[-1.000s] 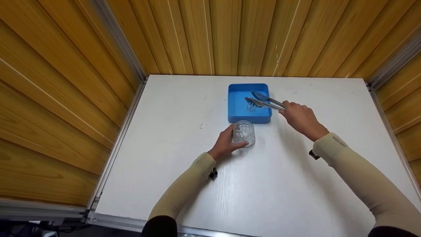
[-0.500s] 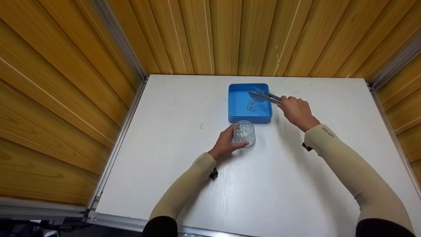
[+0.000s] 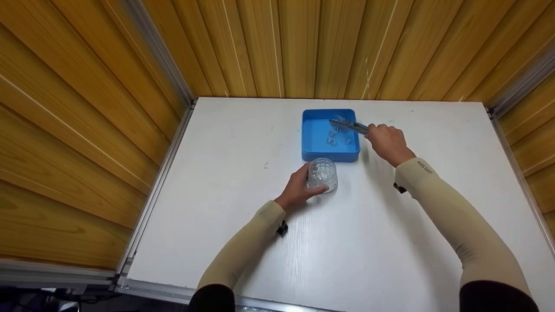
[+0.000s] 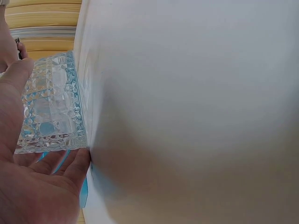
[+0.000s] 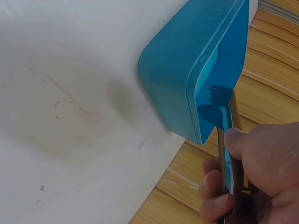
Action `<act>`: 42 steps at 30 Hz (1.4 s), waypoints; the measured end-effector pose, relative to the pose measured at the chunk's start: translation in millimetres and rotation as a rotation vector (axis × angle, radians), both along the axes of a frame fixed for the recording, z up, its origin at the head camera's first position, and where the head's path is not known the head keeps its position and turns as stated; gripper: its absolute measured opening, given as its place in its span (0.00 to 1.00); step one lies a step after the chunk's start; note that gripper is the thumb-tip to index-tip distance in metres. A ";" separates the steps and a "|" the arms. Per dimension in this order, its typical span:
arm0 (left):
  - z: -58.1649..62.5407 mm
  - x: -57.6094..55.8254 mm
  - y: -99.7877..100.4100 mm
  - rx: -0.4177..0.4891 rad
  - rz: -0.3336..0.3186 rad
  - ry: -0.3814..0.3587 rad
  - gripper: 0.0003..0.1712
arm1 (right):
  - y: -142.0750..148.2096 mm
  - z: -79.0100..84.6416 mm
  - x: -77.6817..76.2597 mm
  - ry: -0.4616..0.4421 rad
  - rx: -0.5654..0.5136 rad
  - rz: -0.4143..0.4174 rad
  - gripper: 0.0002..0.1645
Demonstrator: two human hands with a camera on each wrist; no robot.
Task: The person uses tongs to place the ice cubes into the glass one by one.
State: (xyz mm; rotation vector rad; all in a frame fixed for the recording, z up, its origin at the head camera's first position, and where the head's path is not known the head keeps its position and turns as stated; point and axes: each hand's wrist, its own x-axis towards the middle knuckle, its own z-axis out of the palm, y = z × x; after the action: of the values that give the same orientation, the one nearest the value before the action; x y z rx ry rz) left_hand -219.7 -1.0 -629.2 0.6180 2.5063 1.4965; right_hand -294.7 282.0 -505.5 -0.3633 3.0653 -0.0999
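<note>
My left hand (image 3: 300,187) holds a clear, cut-pattern glass (image 3: 322,173) on the white table, thumb on the near side and fingers round the far side. In the left wrist view the thumb and fingers lie along the faceted wall of the glass (image 4: 51,100). My right hand (image 3: 387,142) grips a pair of metal tongs (image 3: 353,125), whose tips reach down into a blue square box (image 3: 314,157). Several small clear pieces, like ice cubes (image 3: 331,141), lie on the box floor. The right wrist view shows the tongs (image 5: 226,144) crossing the box rim, their tips partly hidden by its wall.
The blue box stands just beyond the glass on the white table (image 3: 225,195). Wood-plank walls (image 3: 295,47) rise behind and at both sides, with metal frame rails (image 3: 158,47) at the corners.
My right hand has moved left and slightly away from me with the tongs, and the tong arms have come closer together. The left hand and glass have stayed in place.
</note>
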 end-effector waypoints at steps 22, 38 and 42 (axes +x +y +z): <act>-0.2 -0.2 0.3 0.003 0.011 -0.016 0.54 | -2.9 -8.7 -13.5 -0.058 -0.002 -0.025 0.16; 0.4 -0.1 0.6 0.018 0.009 0.001 0.52 | -13.6 9.1 -23.1 -0.120 0.026 -0.057 0.16; 0.9 0.3 0.2 0.005 0.010 -0.013 0.52 | -14.9 13.7 -25.0 -0.143 -0.006 -0.077 0.15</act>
State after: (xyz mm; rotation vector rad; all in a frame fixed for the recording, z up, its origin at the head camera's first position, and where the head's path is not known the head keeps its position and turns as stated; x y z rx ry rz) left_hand -219.5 -0.8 -628.3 0.5954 2.5010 1.5058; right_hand -319.6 267.0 -491.8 -0.2270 2.9379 -0.1325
